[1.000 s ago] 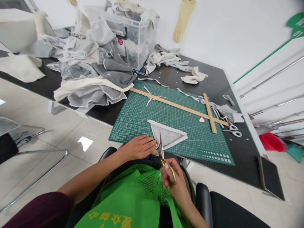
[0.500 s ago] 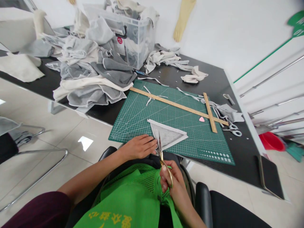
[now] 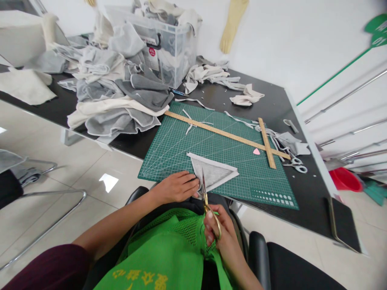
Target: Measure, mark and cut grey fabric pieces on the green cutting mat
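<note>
A triangular piece of grey cloth (image 3: pixel 216 171) with pale edges lies on the near part of the green cutting mat (image 3: pixel 169 141). At its left near corner, my left hand (image 3: pixel 178 186) holds the cloth, fingers stretched across it and the thumb low at its edge. My right hand (image 3: pixel 222 227) grips gold-handled scissors (image 3: pixel 205 197) by the loops. Their blades point away from me over the cloth, close to my left fingertips; whether they are parted is hard to make out.
Two crossed wooden rulers (image 3: pixel 217 131) lie on the mat. White-handled scissors (image 3: pixel 299 166) and cloth strips are to the right, near a phone-like black device (image 3: pixel 344 223). Heaped cloth (image 3: pixel 121 108) and a clear plastic bin (image 3: pixel 178 52) stand at the back left.
Almost nothing differs. The view has shifted very slightly; both hands, the scissors and the grey cloth keep their places.
</note>
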`<state>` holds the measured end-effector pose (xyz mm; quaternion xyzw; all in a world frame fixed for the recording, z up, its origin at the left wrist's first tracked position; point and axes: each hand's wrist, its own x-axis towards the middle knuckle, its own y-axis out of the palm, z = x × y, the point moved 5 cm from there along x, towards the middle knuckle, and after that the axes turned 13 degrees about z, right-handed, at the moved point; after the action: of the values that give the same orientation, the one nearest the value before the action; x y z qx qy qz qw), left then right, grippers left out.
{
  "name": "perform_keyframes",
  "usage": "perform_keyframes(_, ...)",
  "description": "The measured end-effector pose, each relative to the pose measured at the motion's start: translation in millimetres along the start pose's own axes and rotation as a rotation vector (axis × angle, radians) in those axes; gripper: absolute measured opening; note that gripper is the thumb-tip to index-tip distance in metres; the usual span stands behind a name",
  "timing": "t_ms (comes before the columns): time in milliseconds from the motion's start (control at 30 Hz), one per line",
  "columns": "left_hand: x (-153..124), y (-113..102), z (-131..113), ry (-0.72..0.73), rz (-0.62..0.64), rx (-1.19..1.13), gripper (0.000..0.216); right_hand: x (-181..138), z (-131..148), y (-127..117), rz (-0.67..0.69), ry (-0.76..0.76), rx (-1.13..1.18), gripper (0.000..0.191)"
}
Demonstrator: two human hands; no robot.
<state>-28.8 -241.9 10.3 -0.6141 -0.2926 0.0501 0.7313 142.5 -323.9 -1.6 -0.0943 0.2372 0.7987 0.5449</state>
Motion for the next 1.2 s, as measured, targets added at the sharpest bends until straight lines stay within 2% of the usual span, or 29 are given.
perform_keyframes(867,-4,4,1,0.004,-0.002,0.001,0.023,0,0,-4,0.063,0.013,-0.094,0.034)
perform_keyframes(967,-5,3,3,-0.042,-0.044,-0.045,0.034,1,-4,-8,0.06,0.009,-0.059,0.032)
perform_keyframes(1100,-1,2,10,-0.176,-0.033,-0.117,0.069,1,-7,-13,0.047,0.007,-0.002,0.032)
perform_keyframes(1200,4,6,14,-0.285,0.041,-0.123,0.064,2,-7,-14,0.043,0.011,0.012,0.031)
